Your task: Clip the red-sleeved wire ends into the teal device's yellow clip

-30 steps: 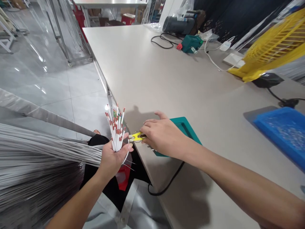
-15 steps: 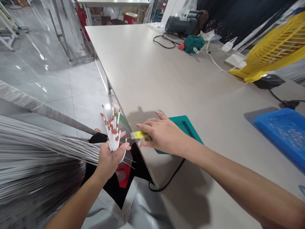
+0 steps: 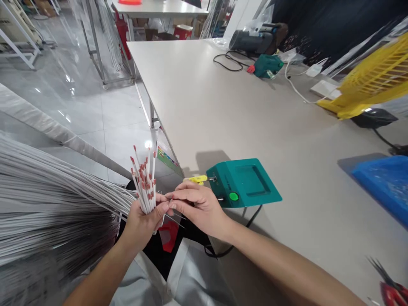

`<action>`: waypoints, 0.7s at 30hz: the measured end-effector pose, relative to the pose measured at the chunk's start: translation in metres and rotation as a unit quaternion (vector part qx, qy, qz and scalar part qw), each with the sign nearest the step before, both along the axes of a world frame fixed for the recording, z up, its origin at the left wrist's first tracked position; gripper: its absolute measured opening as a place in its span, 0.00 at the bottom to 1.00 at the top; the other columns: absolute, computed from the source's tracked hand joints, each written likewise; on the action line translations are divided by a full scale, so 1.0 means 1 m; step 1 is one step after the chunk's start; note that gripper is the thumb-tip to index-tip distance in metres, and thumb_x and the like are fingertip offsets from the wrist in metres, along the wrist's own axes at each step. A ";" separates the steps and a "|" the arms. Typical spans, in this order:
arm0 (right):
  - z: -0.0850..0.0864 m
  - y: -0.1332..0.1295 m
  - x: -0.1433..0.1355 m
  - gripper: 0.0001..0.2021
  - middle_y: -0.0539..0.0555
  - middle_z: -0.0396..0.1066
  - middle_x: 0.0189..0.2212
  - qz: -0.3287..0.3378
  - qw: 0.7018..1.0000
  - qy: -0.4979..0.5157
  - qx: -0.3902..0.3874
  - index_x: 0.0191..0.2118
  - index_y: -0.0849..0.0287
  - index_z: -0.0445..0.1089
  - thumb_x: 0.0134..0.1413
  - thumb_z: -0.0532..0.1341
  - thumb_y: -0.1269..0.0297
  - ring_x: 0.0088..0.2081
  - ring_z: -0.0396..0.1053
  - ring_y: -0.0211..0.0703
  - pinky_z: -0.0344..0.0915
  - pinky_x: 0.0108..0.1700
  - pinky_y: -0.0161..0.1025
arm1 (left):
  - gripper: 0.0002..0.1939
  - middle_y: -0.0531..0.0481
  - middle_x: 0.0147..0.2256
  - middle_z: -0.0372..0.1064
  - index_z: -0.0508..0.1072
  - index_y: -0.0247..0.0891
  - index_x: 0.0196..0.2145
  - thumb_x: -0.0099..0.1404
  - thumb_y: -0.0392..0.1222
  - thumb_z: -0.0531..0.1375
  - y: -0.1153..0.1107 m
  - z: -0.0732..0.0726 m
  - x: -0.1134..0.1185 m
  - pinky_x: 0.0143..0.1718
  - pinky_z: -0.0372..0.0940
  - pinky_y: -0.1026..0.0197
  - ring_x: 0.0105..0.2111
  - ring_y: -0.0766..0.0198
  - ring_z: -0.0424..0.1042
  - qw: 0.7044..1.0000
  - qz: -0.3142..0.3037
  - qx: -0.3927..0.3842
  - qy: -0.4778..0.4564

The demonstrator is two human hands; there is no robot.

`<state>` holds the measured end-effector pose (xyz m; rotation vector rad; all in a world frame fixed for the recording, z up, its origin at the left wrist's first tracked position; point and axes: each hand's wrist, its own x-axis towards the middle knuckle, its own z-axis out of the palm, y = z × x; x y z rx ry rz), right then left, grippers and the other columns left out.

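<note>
My left hand [image 3: 142, 223] is closed around a bundle of white wires [image 3: 145, 204] whose stripped or coated ends are reddish and point upward. The rest of the wires trail off to the left. Against my left thumb, my right hand [image 3: 200, 208] is closed in a pinch at the reddish end of a single wire; the fingertips partly hide it. Just beyond the right hand, a green box with a sloped top [image 3: 255, 180] rests at the table edge. It has a lit green button [image 3: 233, 196] and a yellow clip [image 3: 196, 179] on a metal post.
A blue tray [image 3: 382, 174] and red-handled scissors [image 3: 393, 293] lie to the right on the table [image 3: 191, 106]. Farther back are a yellow fan [image 3: 372, 80], a second green device [image 3: 269, 66] and cables. A mass of wires [image 3: 57, 191] fills the left side.
My right hand has moved left and down from in front of the yellow clip to my left hand, uncovering the green box. The view has shifted slightly.
</note>
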<state>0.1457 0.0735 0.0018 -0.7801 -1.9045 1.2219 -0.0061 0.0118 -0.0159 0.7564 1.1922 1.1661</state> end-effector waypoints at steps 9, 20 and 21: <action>-0.012 -0.005 -0.002 0.05 0.49 0.65 0.26 0.079 0.940 0.187 -0.273 0.31 0.56 0.75 0.51 0.62 0.64 0.24 0.67 0.32 0.64 0.26 0.32 | 0.12 0.53 0.18 0.67 0.73 0.33 0.25 0.54 0.46 0.62 -0.007 -0.003 -0.003 0.12 0.46 0.71 0.12 0.77 0.52 0.998 -0.036 -0.039 0.026; 0.001 -0.012 -0.005 0.06 0.54 0.71 0.28 -0.033 0.999 0.004 0.016 0.34 0.59 0.74 0.50 0.60 0.69 0.31 0.68 0.37 0.65 0.34 0.35 | 0.08 0.59 0.13 0.56 0.73 0.34 0.27 0.54 0.42 0.63 -0.007 -0.009 -0.002 0.15 0.50 0.69 0.14 0.74 0.53 0.997 -0.001 -0.028 0.069; 0.000 -0.013 -0.007 0.05 0.54 0.71 0.28 -0.036 0.999 -0.014 0.018 0.34 0.59 0.74 0.50 0.61 0.69 0.31 0.68 0.38 0.66 0.34 0.35 | 0.08 0.60 0.12 0.54 0.71 0.33 0.24 0.53 0.42 0.63 -0.006 -0.008 0.001 0.15 0.50 0.69 0.14 0.74 0.52 0.996 -0.021 -0.030 0.080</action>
